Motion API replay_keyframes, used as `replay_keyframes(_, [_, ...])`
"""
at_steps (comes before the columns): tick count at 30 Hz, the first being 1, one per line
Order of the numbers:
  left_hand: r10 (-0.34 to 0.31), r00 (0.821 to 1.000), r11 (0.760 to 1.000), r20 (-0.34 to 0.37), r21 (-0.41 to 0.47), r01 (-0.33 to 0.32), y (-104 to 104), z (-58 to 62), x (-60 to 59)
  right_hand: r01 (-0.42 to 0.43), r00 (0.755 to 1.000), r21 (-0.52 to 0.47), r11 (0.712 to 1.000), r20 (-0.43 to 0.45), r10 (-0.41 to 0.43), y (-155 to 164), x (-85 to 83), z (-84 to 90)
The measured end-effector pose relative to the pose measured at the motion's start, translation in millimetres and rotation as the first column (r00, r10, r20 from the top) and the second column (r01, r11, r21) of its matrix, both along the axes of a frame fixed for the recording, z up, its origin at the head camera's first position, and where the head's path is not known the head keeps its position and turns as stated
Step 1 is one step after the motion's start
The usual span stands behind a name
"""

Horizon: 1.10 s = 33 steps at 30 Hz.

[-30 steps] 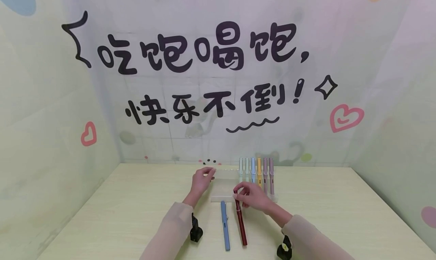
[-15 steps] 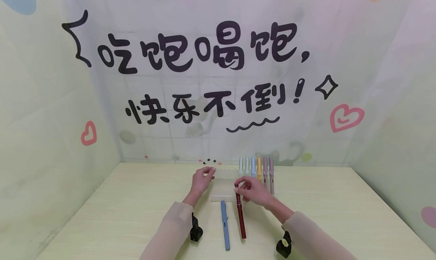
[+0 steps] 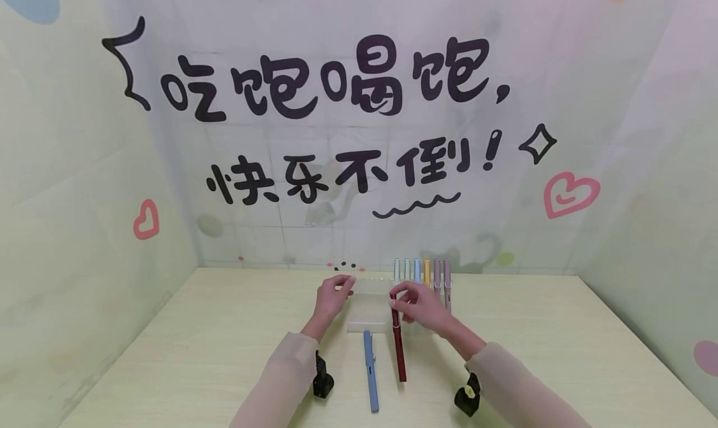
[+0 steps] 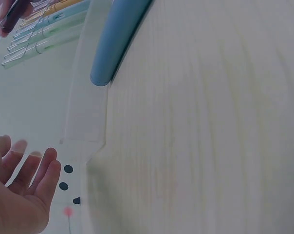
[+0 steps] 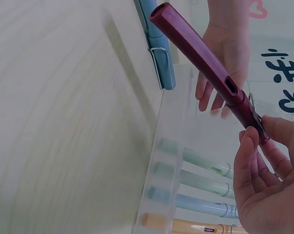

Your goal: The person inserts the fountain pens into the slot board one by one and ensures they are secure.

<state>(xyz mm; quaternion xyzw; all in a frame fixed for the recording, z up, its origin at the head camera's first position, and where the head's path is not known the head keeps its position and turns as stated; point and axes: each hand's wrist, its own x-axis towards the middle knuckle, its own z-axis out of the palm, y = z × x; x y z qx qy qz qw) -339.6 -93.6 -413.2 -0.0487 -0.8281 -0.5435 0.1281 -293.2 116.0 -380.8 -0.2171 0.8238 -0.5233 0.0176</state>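
Note:
My right hand [image 3: 422, 308] pinches a dark red pen [image 3: 399, 353] by its cap end, thumb and fingertips near the clip. The pen slants down toward me, its barrel end raised off the table in the right wrist view. My left hand [image 3: 331, 300] holds the left edge of a clear pen stand [image 3: 367, 325], thumb and fingers about its thin side [image 4: 25, 154]. Several pens stand in the right part of the stand: pale green, light blue, yellow [image 5: 191, 227] and purple [image 3: 447, 285]. My right hand partly hides them in the head view.
A blue pen [image 3: 371, 372] lies on the wooden table [image 3: 196, 353] just in front of the stand, cap end toward it. Behind the table hangs a printed backdrop [image 3: 314, 241] with large dark lettering. Black camera mounts [image 3: 322, 378] sit at both wrists.
My right hand has moved forward and slightly right, lifting the dark red pen off the table. My left hand stays at the stand's left edge, and the blue pen has not moved.

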Motion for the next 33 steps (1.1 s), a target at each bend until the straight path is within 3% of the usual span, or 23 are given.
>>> replay_keyframes(16, [-0.002, 1.000, 1.000, -0.003, 0.016, 0.002, 1.1, -1.5, 0.0, 0.080, 0.997, 0.017, 0.997, 0.007, -0.080, 1.0, -5.6, 9.7])
replay_keyframes(33, [0.001, 1.000, 1.000, -0.004, 0.003, -0.001, -0.1, -2.3, -1.3, 0.064, 0.998, -0.007, 0.998, -0.028, -0.064, 1.2, -12.1, 24.2])
